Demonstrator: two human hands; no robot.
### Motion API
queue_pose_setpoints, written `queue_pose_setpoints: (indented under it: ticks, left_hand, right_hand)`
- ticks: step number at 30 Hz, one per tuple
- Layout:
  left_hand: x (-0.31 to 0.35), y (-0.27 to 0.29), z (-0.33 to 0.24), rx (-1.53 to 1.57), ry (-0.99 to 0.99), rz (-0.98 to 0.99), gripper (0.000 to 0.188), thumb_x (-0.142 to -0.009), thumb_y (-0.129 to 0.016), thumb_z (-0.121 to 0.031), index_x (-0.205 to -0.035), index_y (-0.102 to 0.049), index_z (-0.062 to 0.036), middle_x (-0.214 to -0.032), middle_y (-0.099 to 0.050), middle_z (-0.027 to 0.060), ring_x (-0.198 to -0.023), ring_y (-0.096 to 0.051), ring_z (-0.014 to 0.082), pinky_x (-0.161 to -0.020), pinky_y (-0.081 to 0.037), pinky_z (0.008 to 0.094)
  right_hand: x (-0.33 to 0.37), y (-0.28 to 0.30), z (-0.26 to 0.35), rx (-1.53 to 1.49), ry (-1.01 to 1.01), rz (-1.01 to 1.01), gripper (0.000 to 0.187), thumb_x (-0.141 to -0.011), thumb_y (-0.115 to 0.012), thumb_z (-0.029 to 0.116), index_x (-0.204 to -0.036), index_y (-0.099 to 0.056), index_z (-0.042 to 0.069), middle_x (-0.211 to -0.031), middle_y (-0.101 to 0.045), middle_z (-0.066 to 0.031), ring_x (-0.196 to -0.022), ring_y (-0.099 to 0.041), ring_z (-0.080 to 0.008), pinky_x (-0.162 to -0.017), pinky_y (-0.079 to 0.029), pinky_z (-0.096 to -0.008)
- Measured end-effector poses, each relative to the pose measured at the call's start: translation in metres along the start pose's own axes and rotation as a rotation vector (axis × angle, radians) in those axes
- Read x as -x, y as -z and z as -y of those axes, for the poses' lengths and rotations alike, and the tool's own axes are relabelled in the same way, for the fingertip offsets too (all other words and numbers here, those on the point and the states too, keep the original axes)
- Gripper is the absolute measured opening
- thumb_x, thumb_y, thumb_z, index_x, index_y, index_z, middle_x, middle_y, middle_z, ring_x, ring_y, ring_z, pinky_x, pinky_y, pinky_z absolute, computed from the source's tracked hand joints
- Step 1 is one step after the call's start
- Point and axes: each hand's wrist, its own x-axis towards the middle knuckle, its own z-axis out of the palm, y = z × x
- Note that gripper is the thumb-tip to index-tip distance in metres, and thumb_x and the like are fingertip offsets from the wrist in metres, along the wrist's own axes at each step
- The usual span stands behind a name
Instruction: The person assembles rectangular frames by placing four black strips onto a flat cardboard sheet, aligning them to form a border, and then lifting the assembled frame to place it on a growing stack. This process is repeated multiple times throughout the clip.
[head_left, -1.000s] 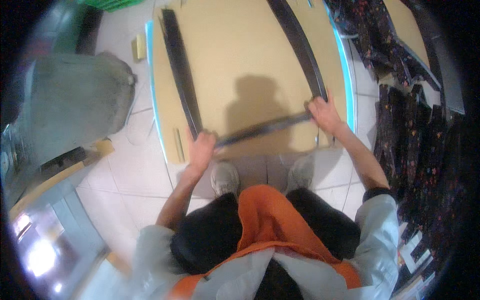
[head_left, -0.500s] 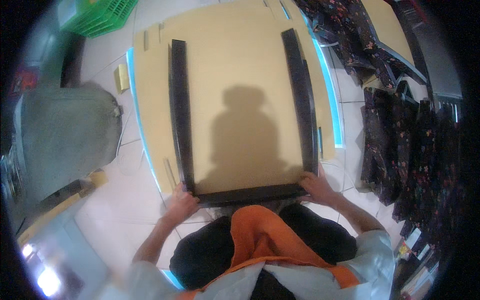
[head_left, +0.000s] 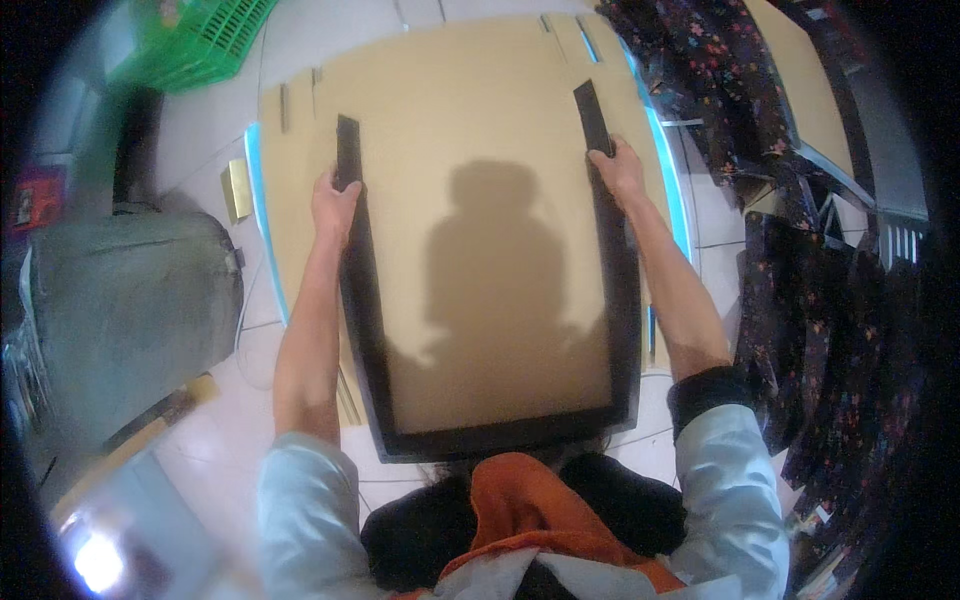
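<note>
Three long black strips form a U on a large tan board [head_left: 460, 95]. The left strip [head_left: 364, 290] and right strip [head_left: 619, 300] run away from me, and the near strip [head_left: 510, 430] joins their near ends along the board's front. My left hand [head_left: 336, 206] is closed round the left strip a little short of its far end, thumb on top. Likewise, my right hand [head_left: 620, 172] grips the right strip near its far end. The fingers on the outer sides of both strips are partly hidden. My shadow falls on the board between them.
A green plastic crate [head_left: 205, 45] stands at the far left, above a grey box-like block [head_left: 135, 310]. Dark floral panels [head_left: 800, 330] line the right side. Thin slots and bright blue edging show at the board's sides. Pale floor tiles [head_left: 215, 440] surround it.
Both hands have moved from the near corners up to the far parts of the side strips. The black U now sits closer to me and lower in view.
</note>
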Motion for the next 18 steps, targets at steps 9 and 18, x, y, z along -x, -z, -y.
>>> queue_pose_setpoints:
  ticks: [9, 18]
  left_hand:
    - [0.036, 0.003, -0.028, -0.218, 0.025, -0.047, 0.035, -0.067, -0.061, -0.012, -0.099, -0.057, 0.0027, -0.091, -0.061, 0.0193, -0.083, -0.06, 0.0308, -0.077, -0.046, 0.0363]
    - [0.053, 0.012, -0.032, 0.048, -0.096, 0.076, 0.029, -0.069, -0.051, -0.002, -0.097, -0.06, -0.0002, -0.09, -0.061, 0.0141, -0.082, -0.059, 0.0264, -0.078, -0.045, 0.0312]
  right_hand:
    - [0.026, 0.014, -0.014, -0.31, 0.317, 0.207, 0.028, -0.075, -0.061, 0.004, -0.103, -0.057, 0.005, -0.094, -0.056, -0.0073, -0.087, -0.055, -0.0152, -0.076, -0.044, -0.0262]
    - [0.024, 0.026, -0.008, -0.237, 0.5, 0.289, 0.022, -0.079, -0.06, 0.009, -0.099, -0.056, 0.004, -0.105, -0.051, -0.0084, -0.099, -0.05, -0.0178, -0.086, -0.039, -0.0279]
